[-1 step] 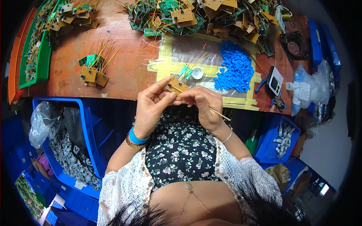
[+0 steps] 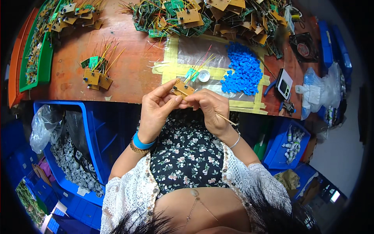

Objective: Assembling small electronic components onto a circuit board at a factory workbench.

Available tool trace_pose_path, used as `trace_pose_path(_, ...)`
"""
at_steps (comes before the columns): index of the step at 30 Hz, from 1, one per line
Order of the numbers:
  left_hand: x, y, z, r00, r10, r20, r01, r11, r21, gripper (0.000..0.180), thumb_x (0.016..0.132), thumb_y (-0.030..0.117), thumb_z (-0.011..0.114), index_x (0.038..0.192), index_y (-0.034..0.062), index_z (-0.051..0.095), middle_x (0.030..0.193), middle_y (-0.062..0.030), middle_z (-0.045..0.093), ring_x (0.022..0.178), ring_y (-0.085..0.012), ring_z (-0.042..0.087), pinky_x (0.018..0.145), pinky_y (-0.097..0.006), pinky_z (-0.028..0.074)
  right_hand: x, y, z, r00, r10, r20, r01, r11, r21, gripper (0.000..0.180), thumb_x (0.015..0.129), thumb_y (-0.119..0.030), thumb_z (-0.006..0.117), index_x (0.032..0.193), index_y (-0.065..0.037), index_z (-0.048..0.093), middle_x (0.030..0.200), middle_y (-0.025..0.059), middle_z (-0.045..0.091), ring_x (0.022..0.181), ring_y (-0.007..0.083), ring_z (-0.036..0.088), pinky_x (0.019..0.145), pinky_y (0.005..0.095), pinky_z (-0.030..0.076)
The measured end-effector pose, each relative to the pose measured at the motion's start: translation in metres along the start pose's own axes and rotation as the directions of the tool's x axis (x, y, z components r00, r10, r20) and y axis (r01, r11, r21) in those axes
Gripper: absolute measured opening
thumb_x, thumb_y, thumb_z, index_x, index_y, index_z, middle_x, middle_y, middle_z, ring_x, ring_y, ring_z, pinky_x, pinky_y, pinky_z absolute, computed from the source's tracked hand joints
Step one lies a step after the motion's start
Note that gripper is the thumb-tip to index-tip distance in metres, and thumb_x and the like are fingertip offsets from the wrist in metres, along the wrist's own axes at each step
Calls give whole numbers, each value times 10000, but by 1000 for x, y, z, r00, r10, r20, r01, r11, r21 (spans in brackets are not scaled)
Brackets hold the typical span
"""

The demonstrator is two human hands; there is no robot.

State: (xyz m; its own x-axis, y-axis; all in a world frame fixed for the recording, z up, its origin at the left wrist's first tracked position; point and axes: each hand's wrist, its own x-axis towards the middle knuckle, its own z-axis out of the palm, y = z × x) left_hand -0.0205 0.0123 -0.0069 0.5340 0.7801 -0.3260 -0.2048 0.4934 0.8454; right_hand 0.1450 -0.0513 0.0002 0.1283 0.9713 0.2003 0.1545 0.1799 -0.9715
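Observation:
Over the table's front edge, my left hand [image 2: 157, 111] pinches a small brown circuit board [image 2: 182, 89] between thumb and fingers. Black components sit on the board, and red and yellow wires run up from it beside a small green circuit board [image 2: 191, 75]. My right hand [image 2: 214, 109] is closed around a thin wooden stick [image 2: 226, 118]. The stick's front end lies at the brown board's face; its tip is partly hidden by my fingers. Just beyond my hands stands a small round white container [image 2: 203, 76]. Many small blue pieces [image 2: 242, 70] lie heaped to its right.
Wired circuit boards [image 2: 233, 19] pile up at the back, and a smaller cluster [image 2: 93, 78] lies left. A green tray [image 2: 41, 66] holds more. Right are a white device [image 2: 284, 85], pliers [image 2: 288, 107] and a fan [image 2: 304, 47]. A blue bin [image 2: 87, 136] stands below the edge.
My right hand and the stick's rear end have shifted very slightly. The left hand and the board stay in place.

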Motion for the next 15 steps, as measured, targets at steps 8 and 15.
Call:
trace_pose_path(8,2,0,4,999,10,-37,-10,1000,-1,453,906,-24,608,1341,-63,490,941,-93,662,812,-146,671,763,-245,560,0,0,-3,992,-120,35,124,978,-167,180,939,-136,602,892,10,695,825,108,688,744,243,664,660,319,519)
trace_pose_path(15,2,0,-3,993,84,-80,-81,996,41,458,907,-42,586,1352,-55,479,933,-85,612,805,-158,668,774,-294,590,-6,9,-36,950,-186,-252,94,936,-338,120,911,-83,621,985,-8,679,872,118,697,778,232,660,679,324,513)
